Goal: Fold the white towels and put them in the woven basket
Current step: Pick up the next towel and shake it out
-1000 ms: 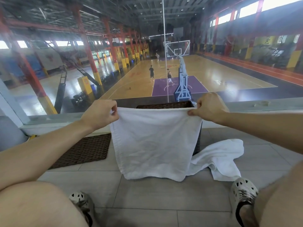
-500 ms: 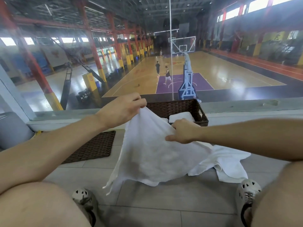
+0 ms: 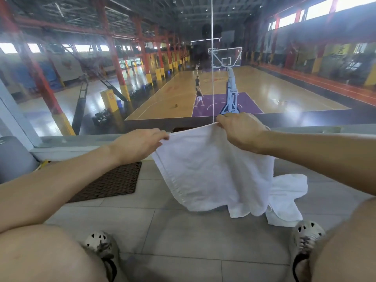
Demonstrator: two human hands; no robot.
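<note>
With the left hand (image 3: 140, 144) and right hand (image 3: 241, 130) each pinching a towel (image 3: 209, 169) corner, bring the corners together evenly.

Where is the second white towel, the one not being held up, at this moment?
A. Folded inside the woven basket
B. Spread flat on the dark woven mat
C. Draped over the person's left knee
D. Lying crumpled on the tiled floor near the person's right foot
D: the loose towel lies bunched on the floor tiles by the right shoe, while both hands hold up the other towel.
</note>
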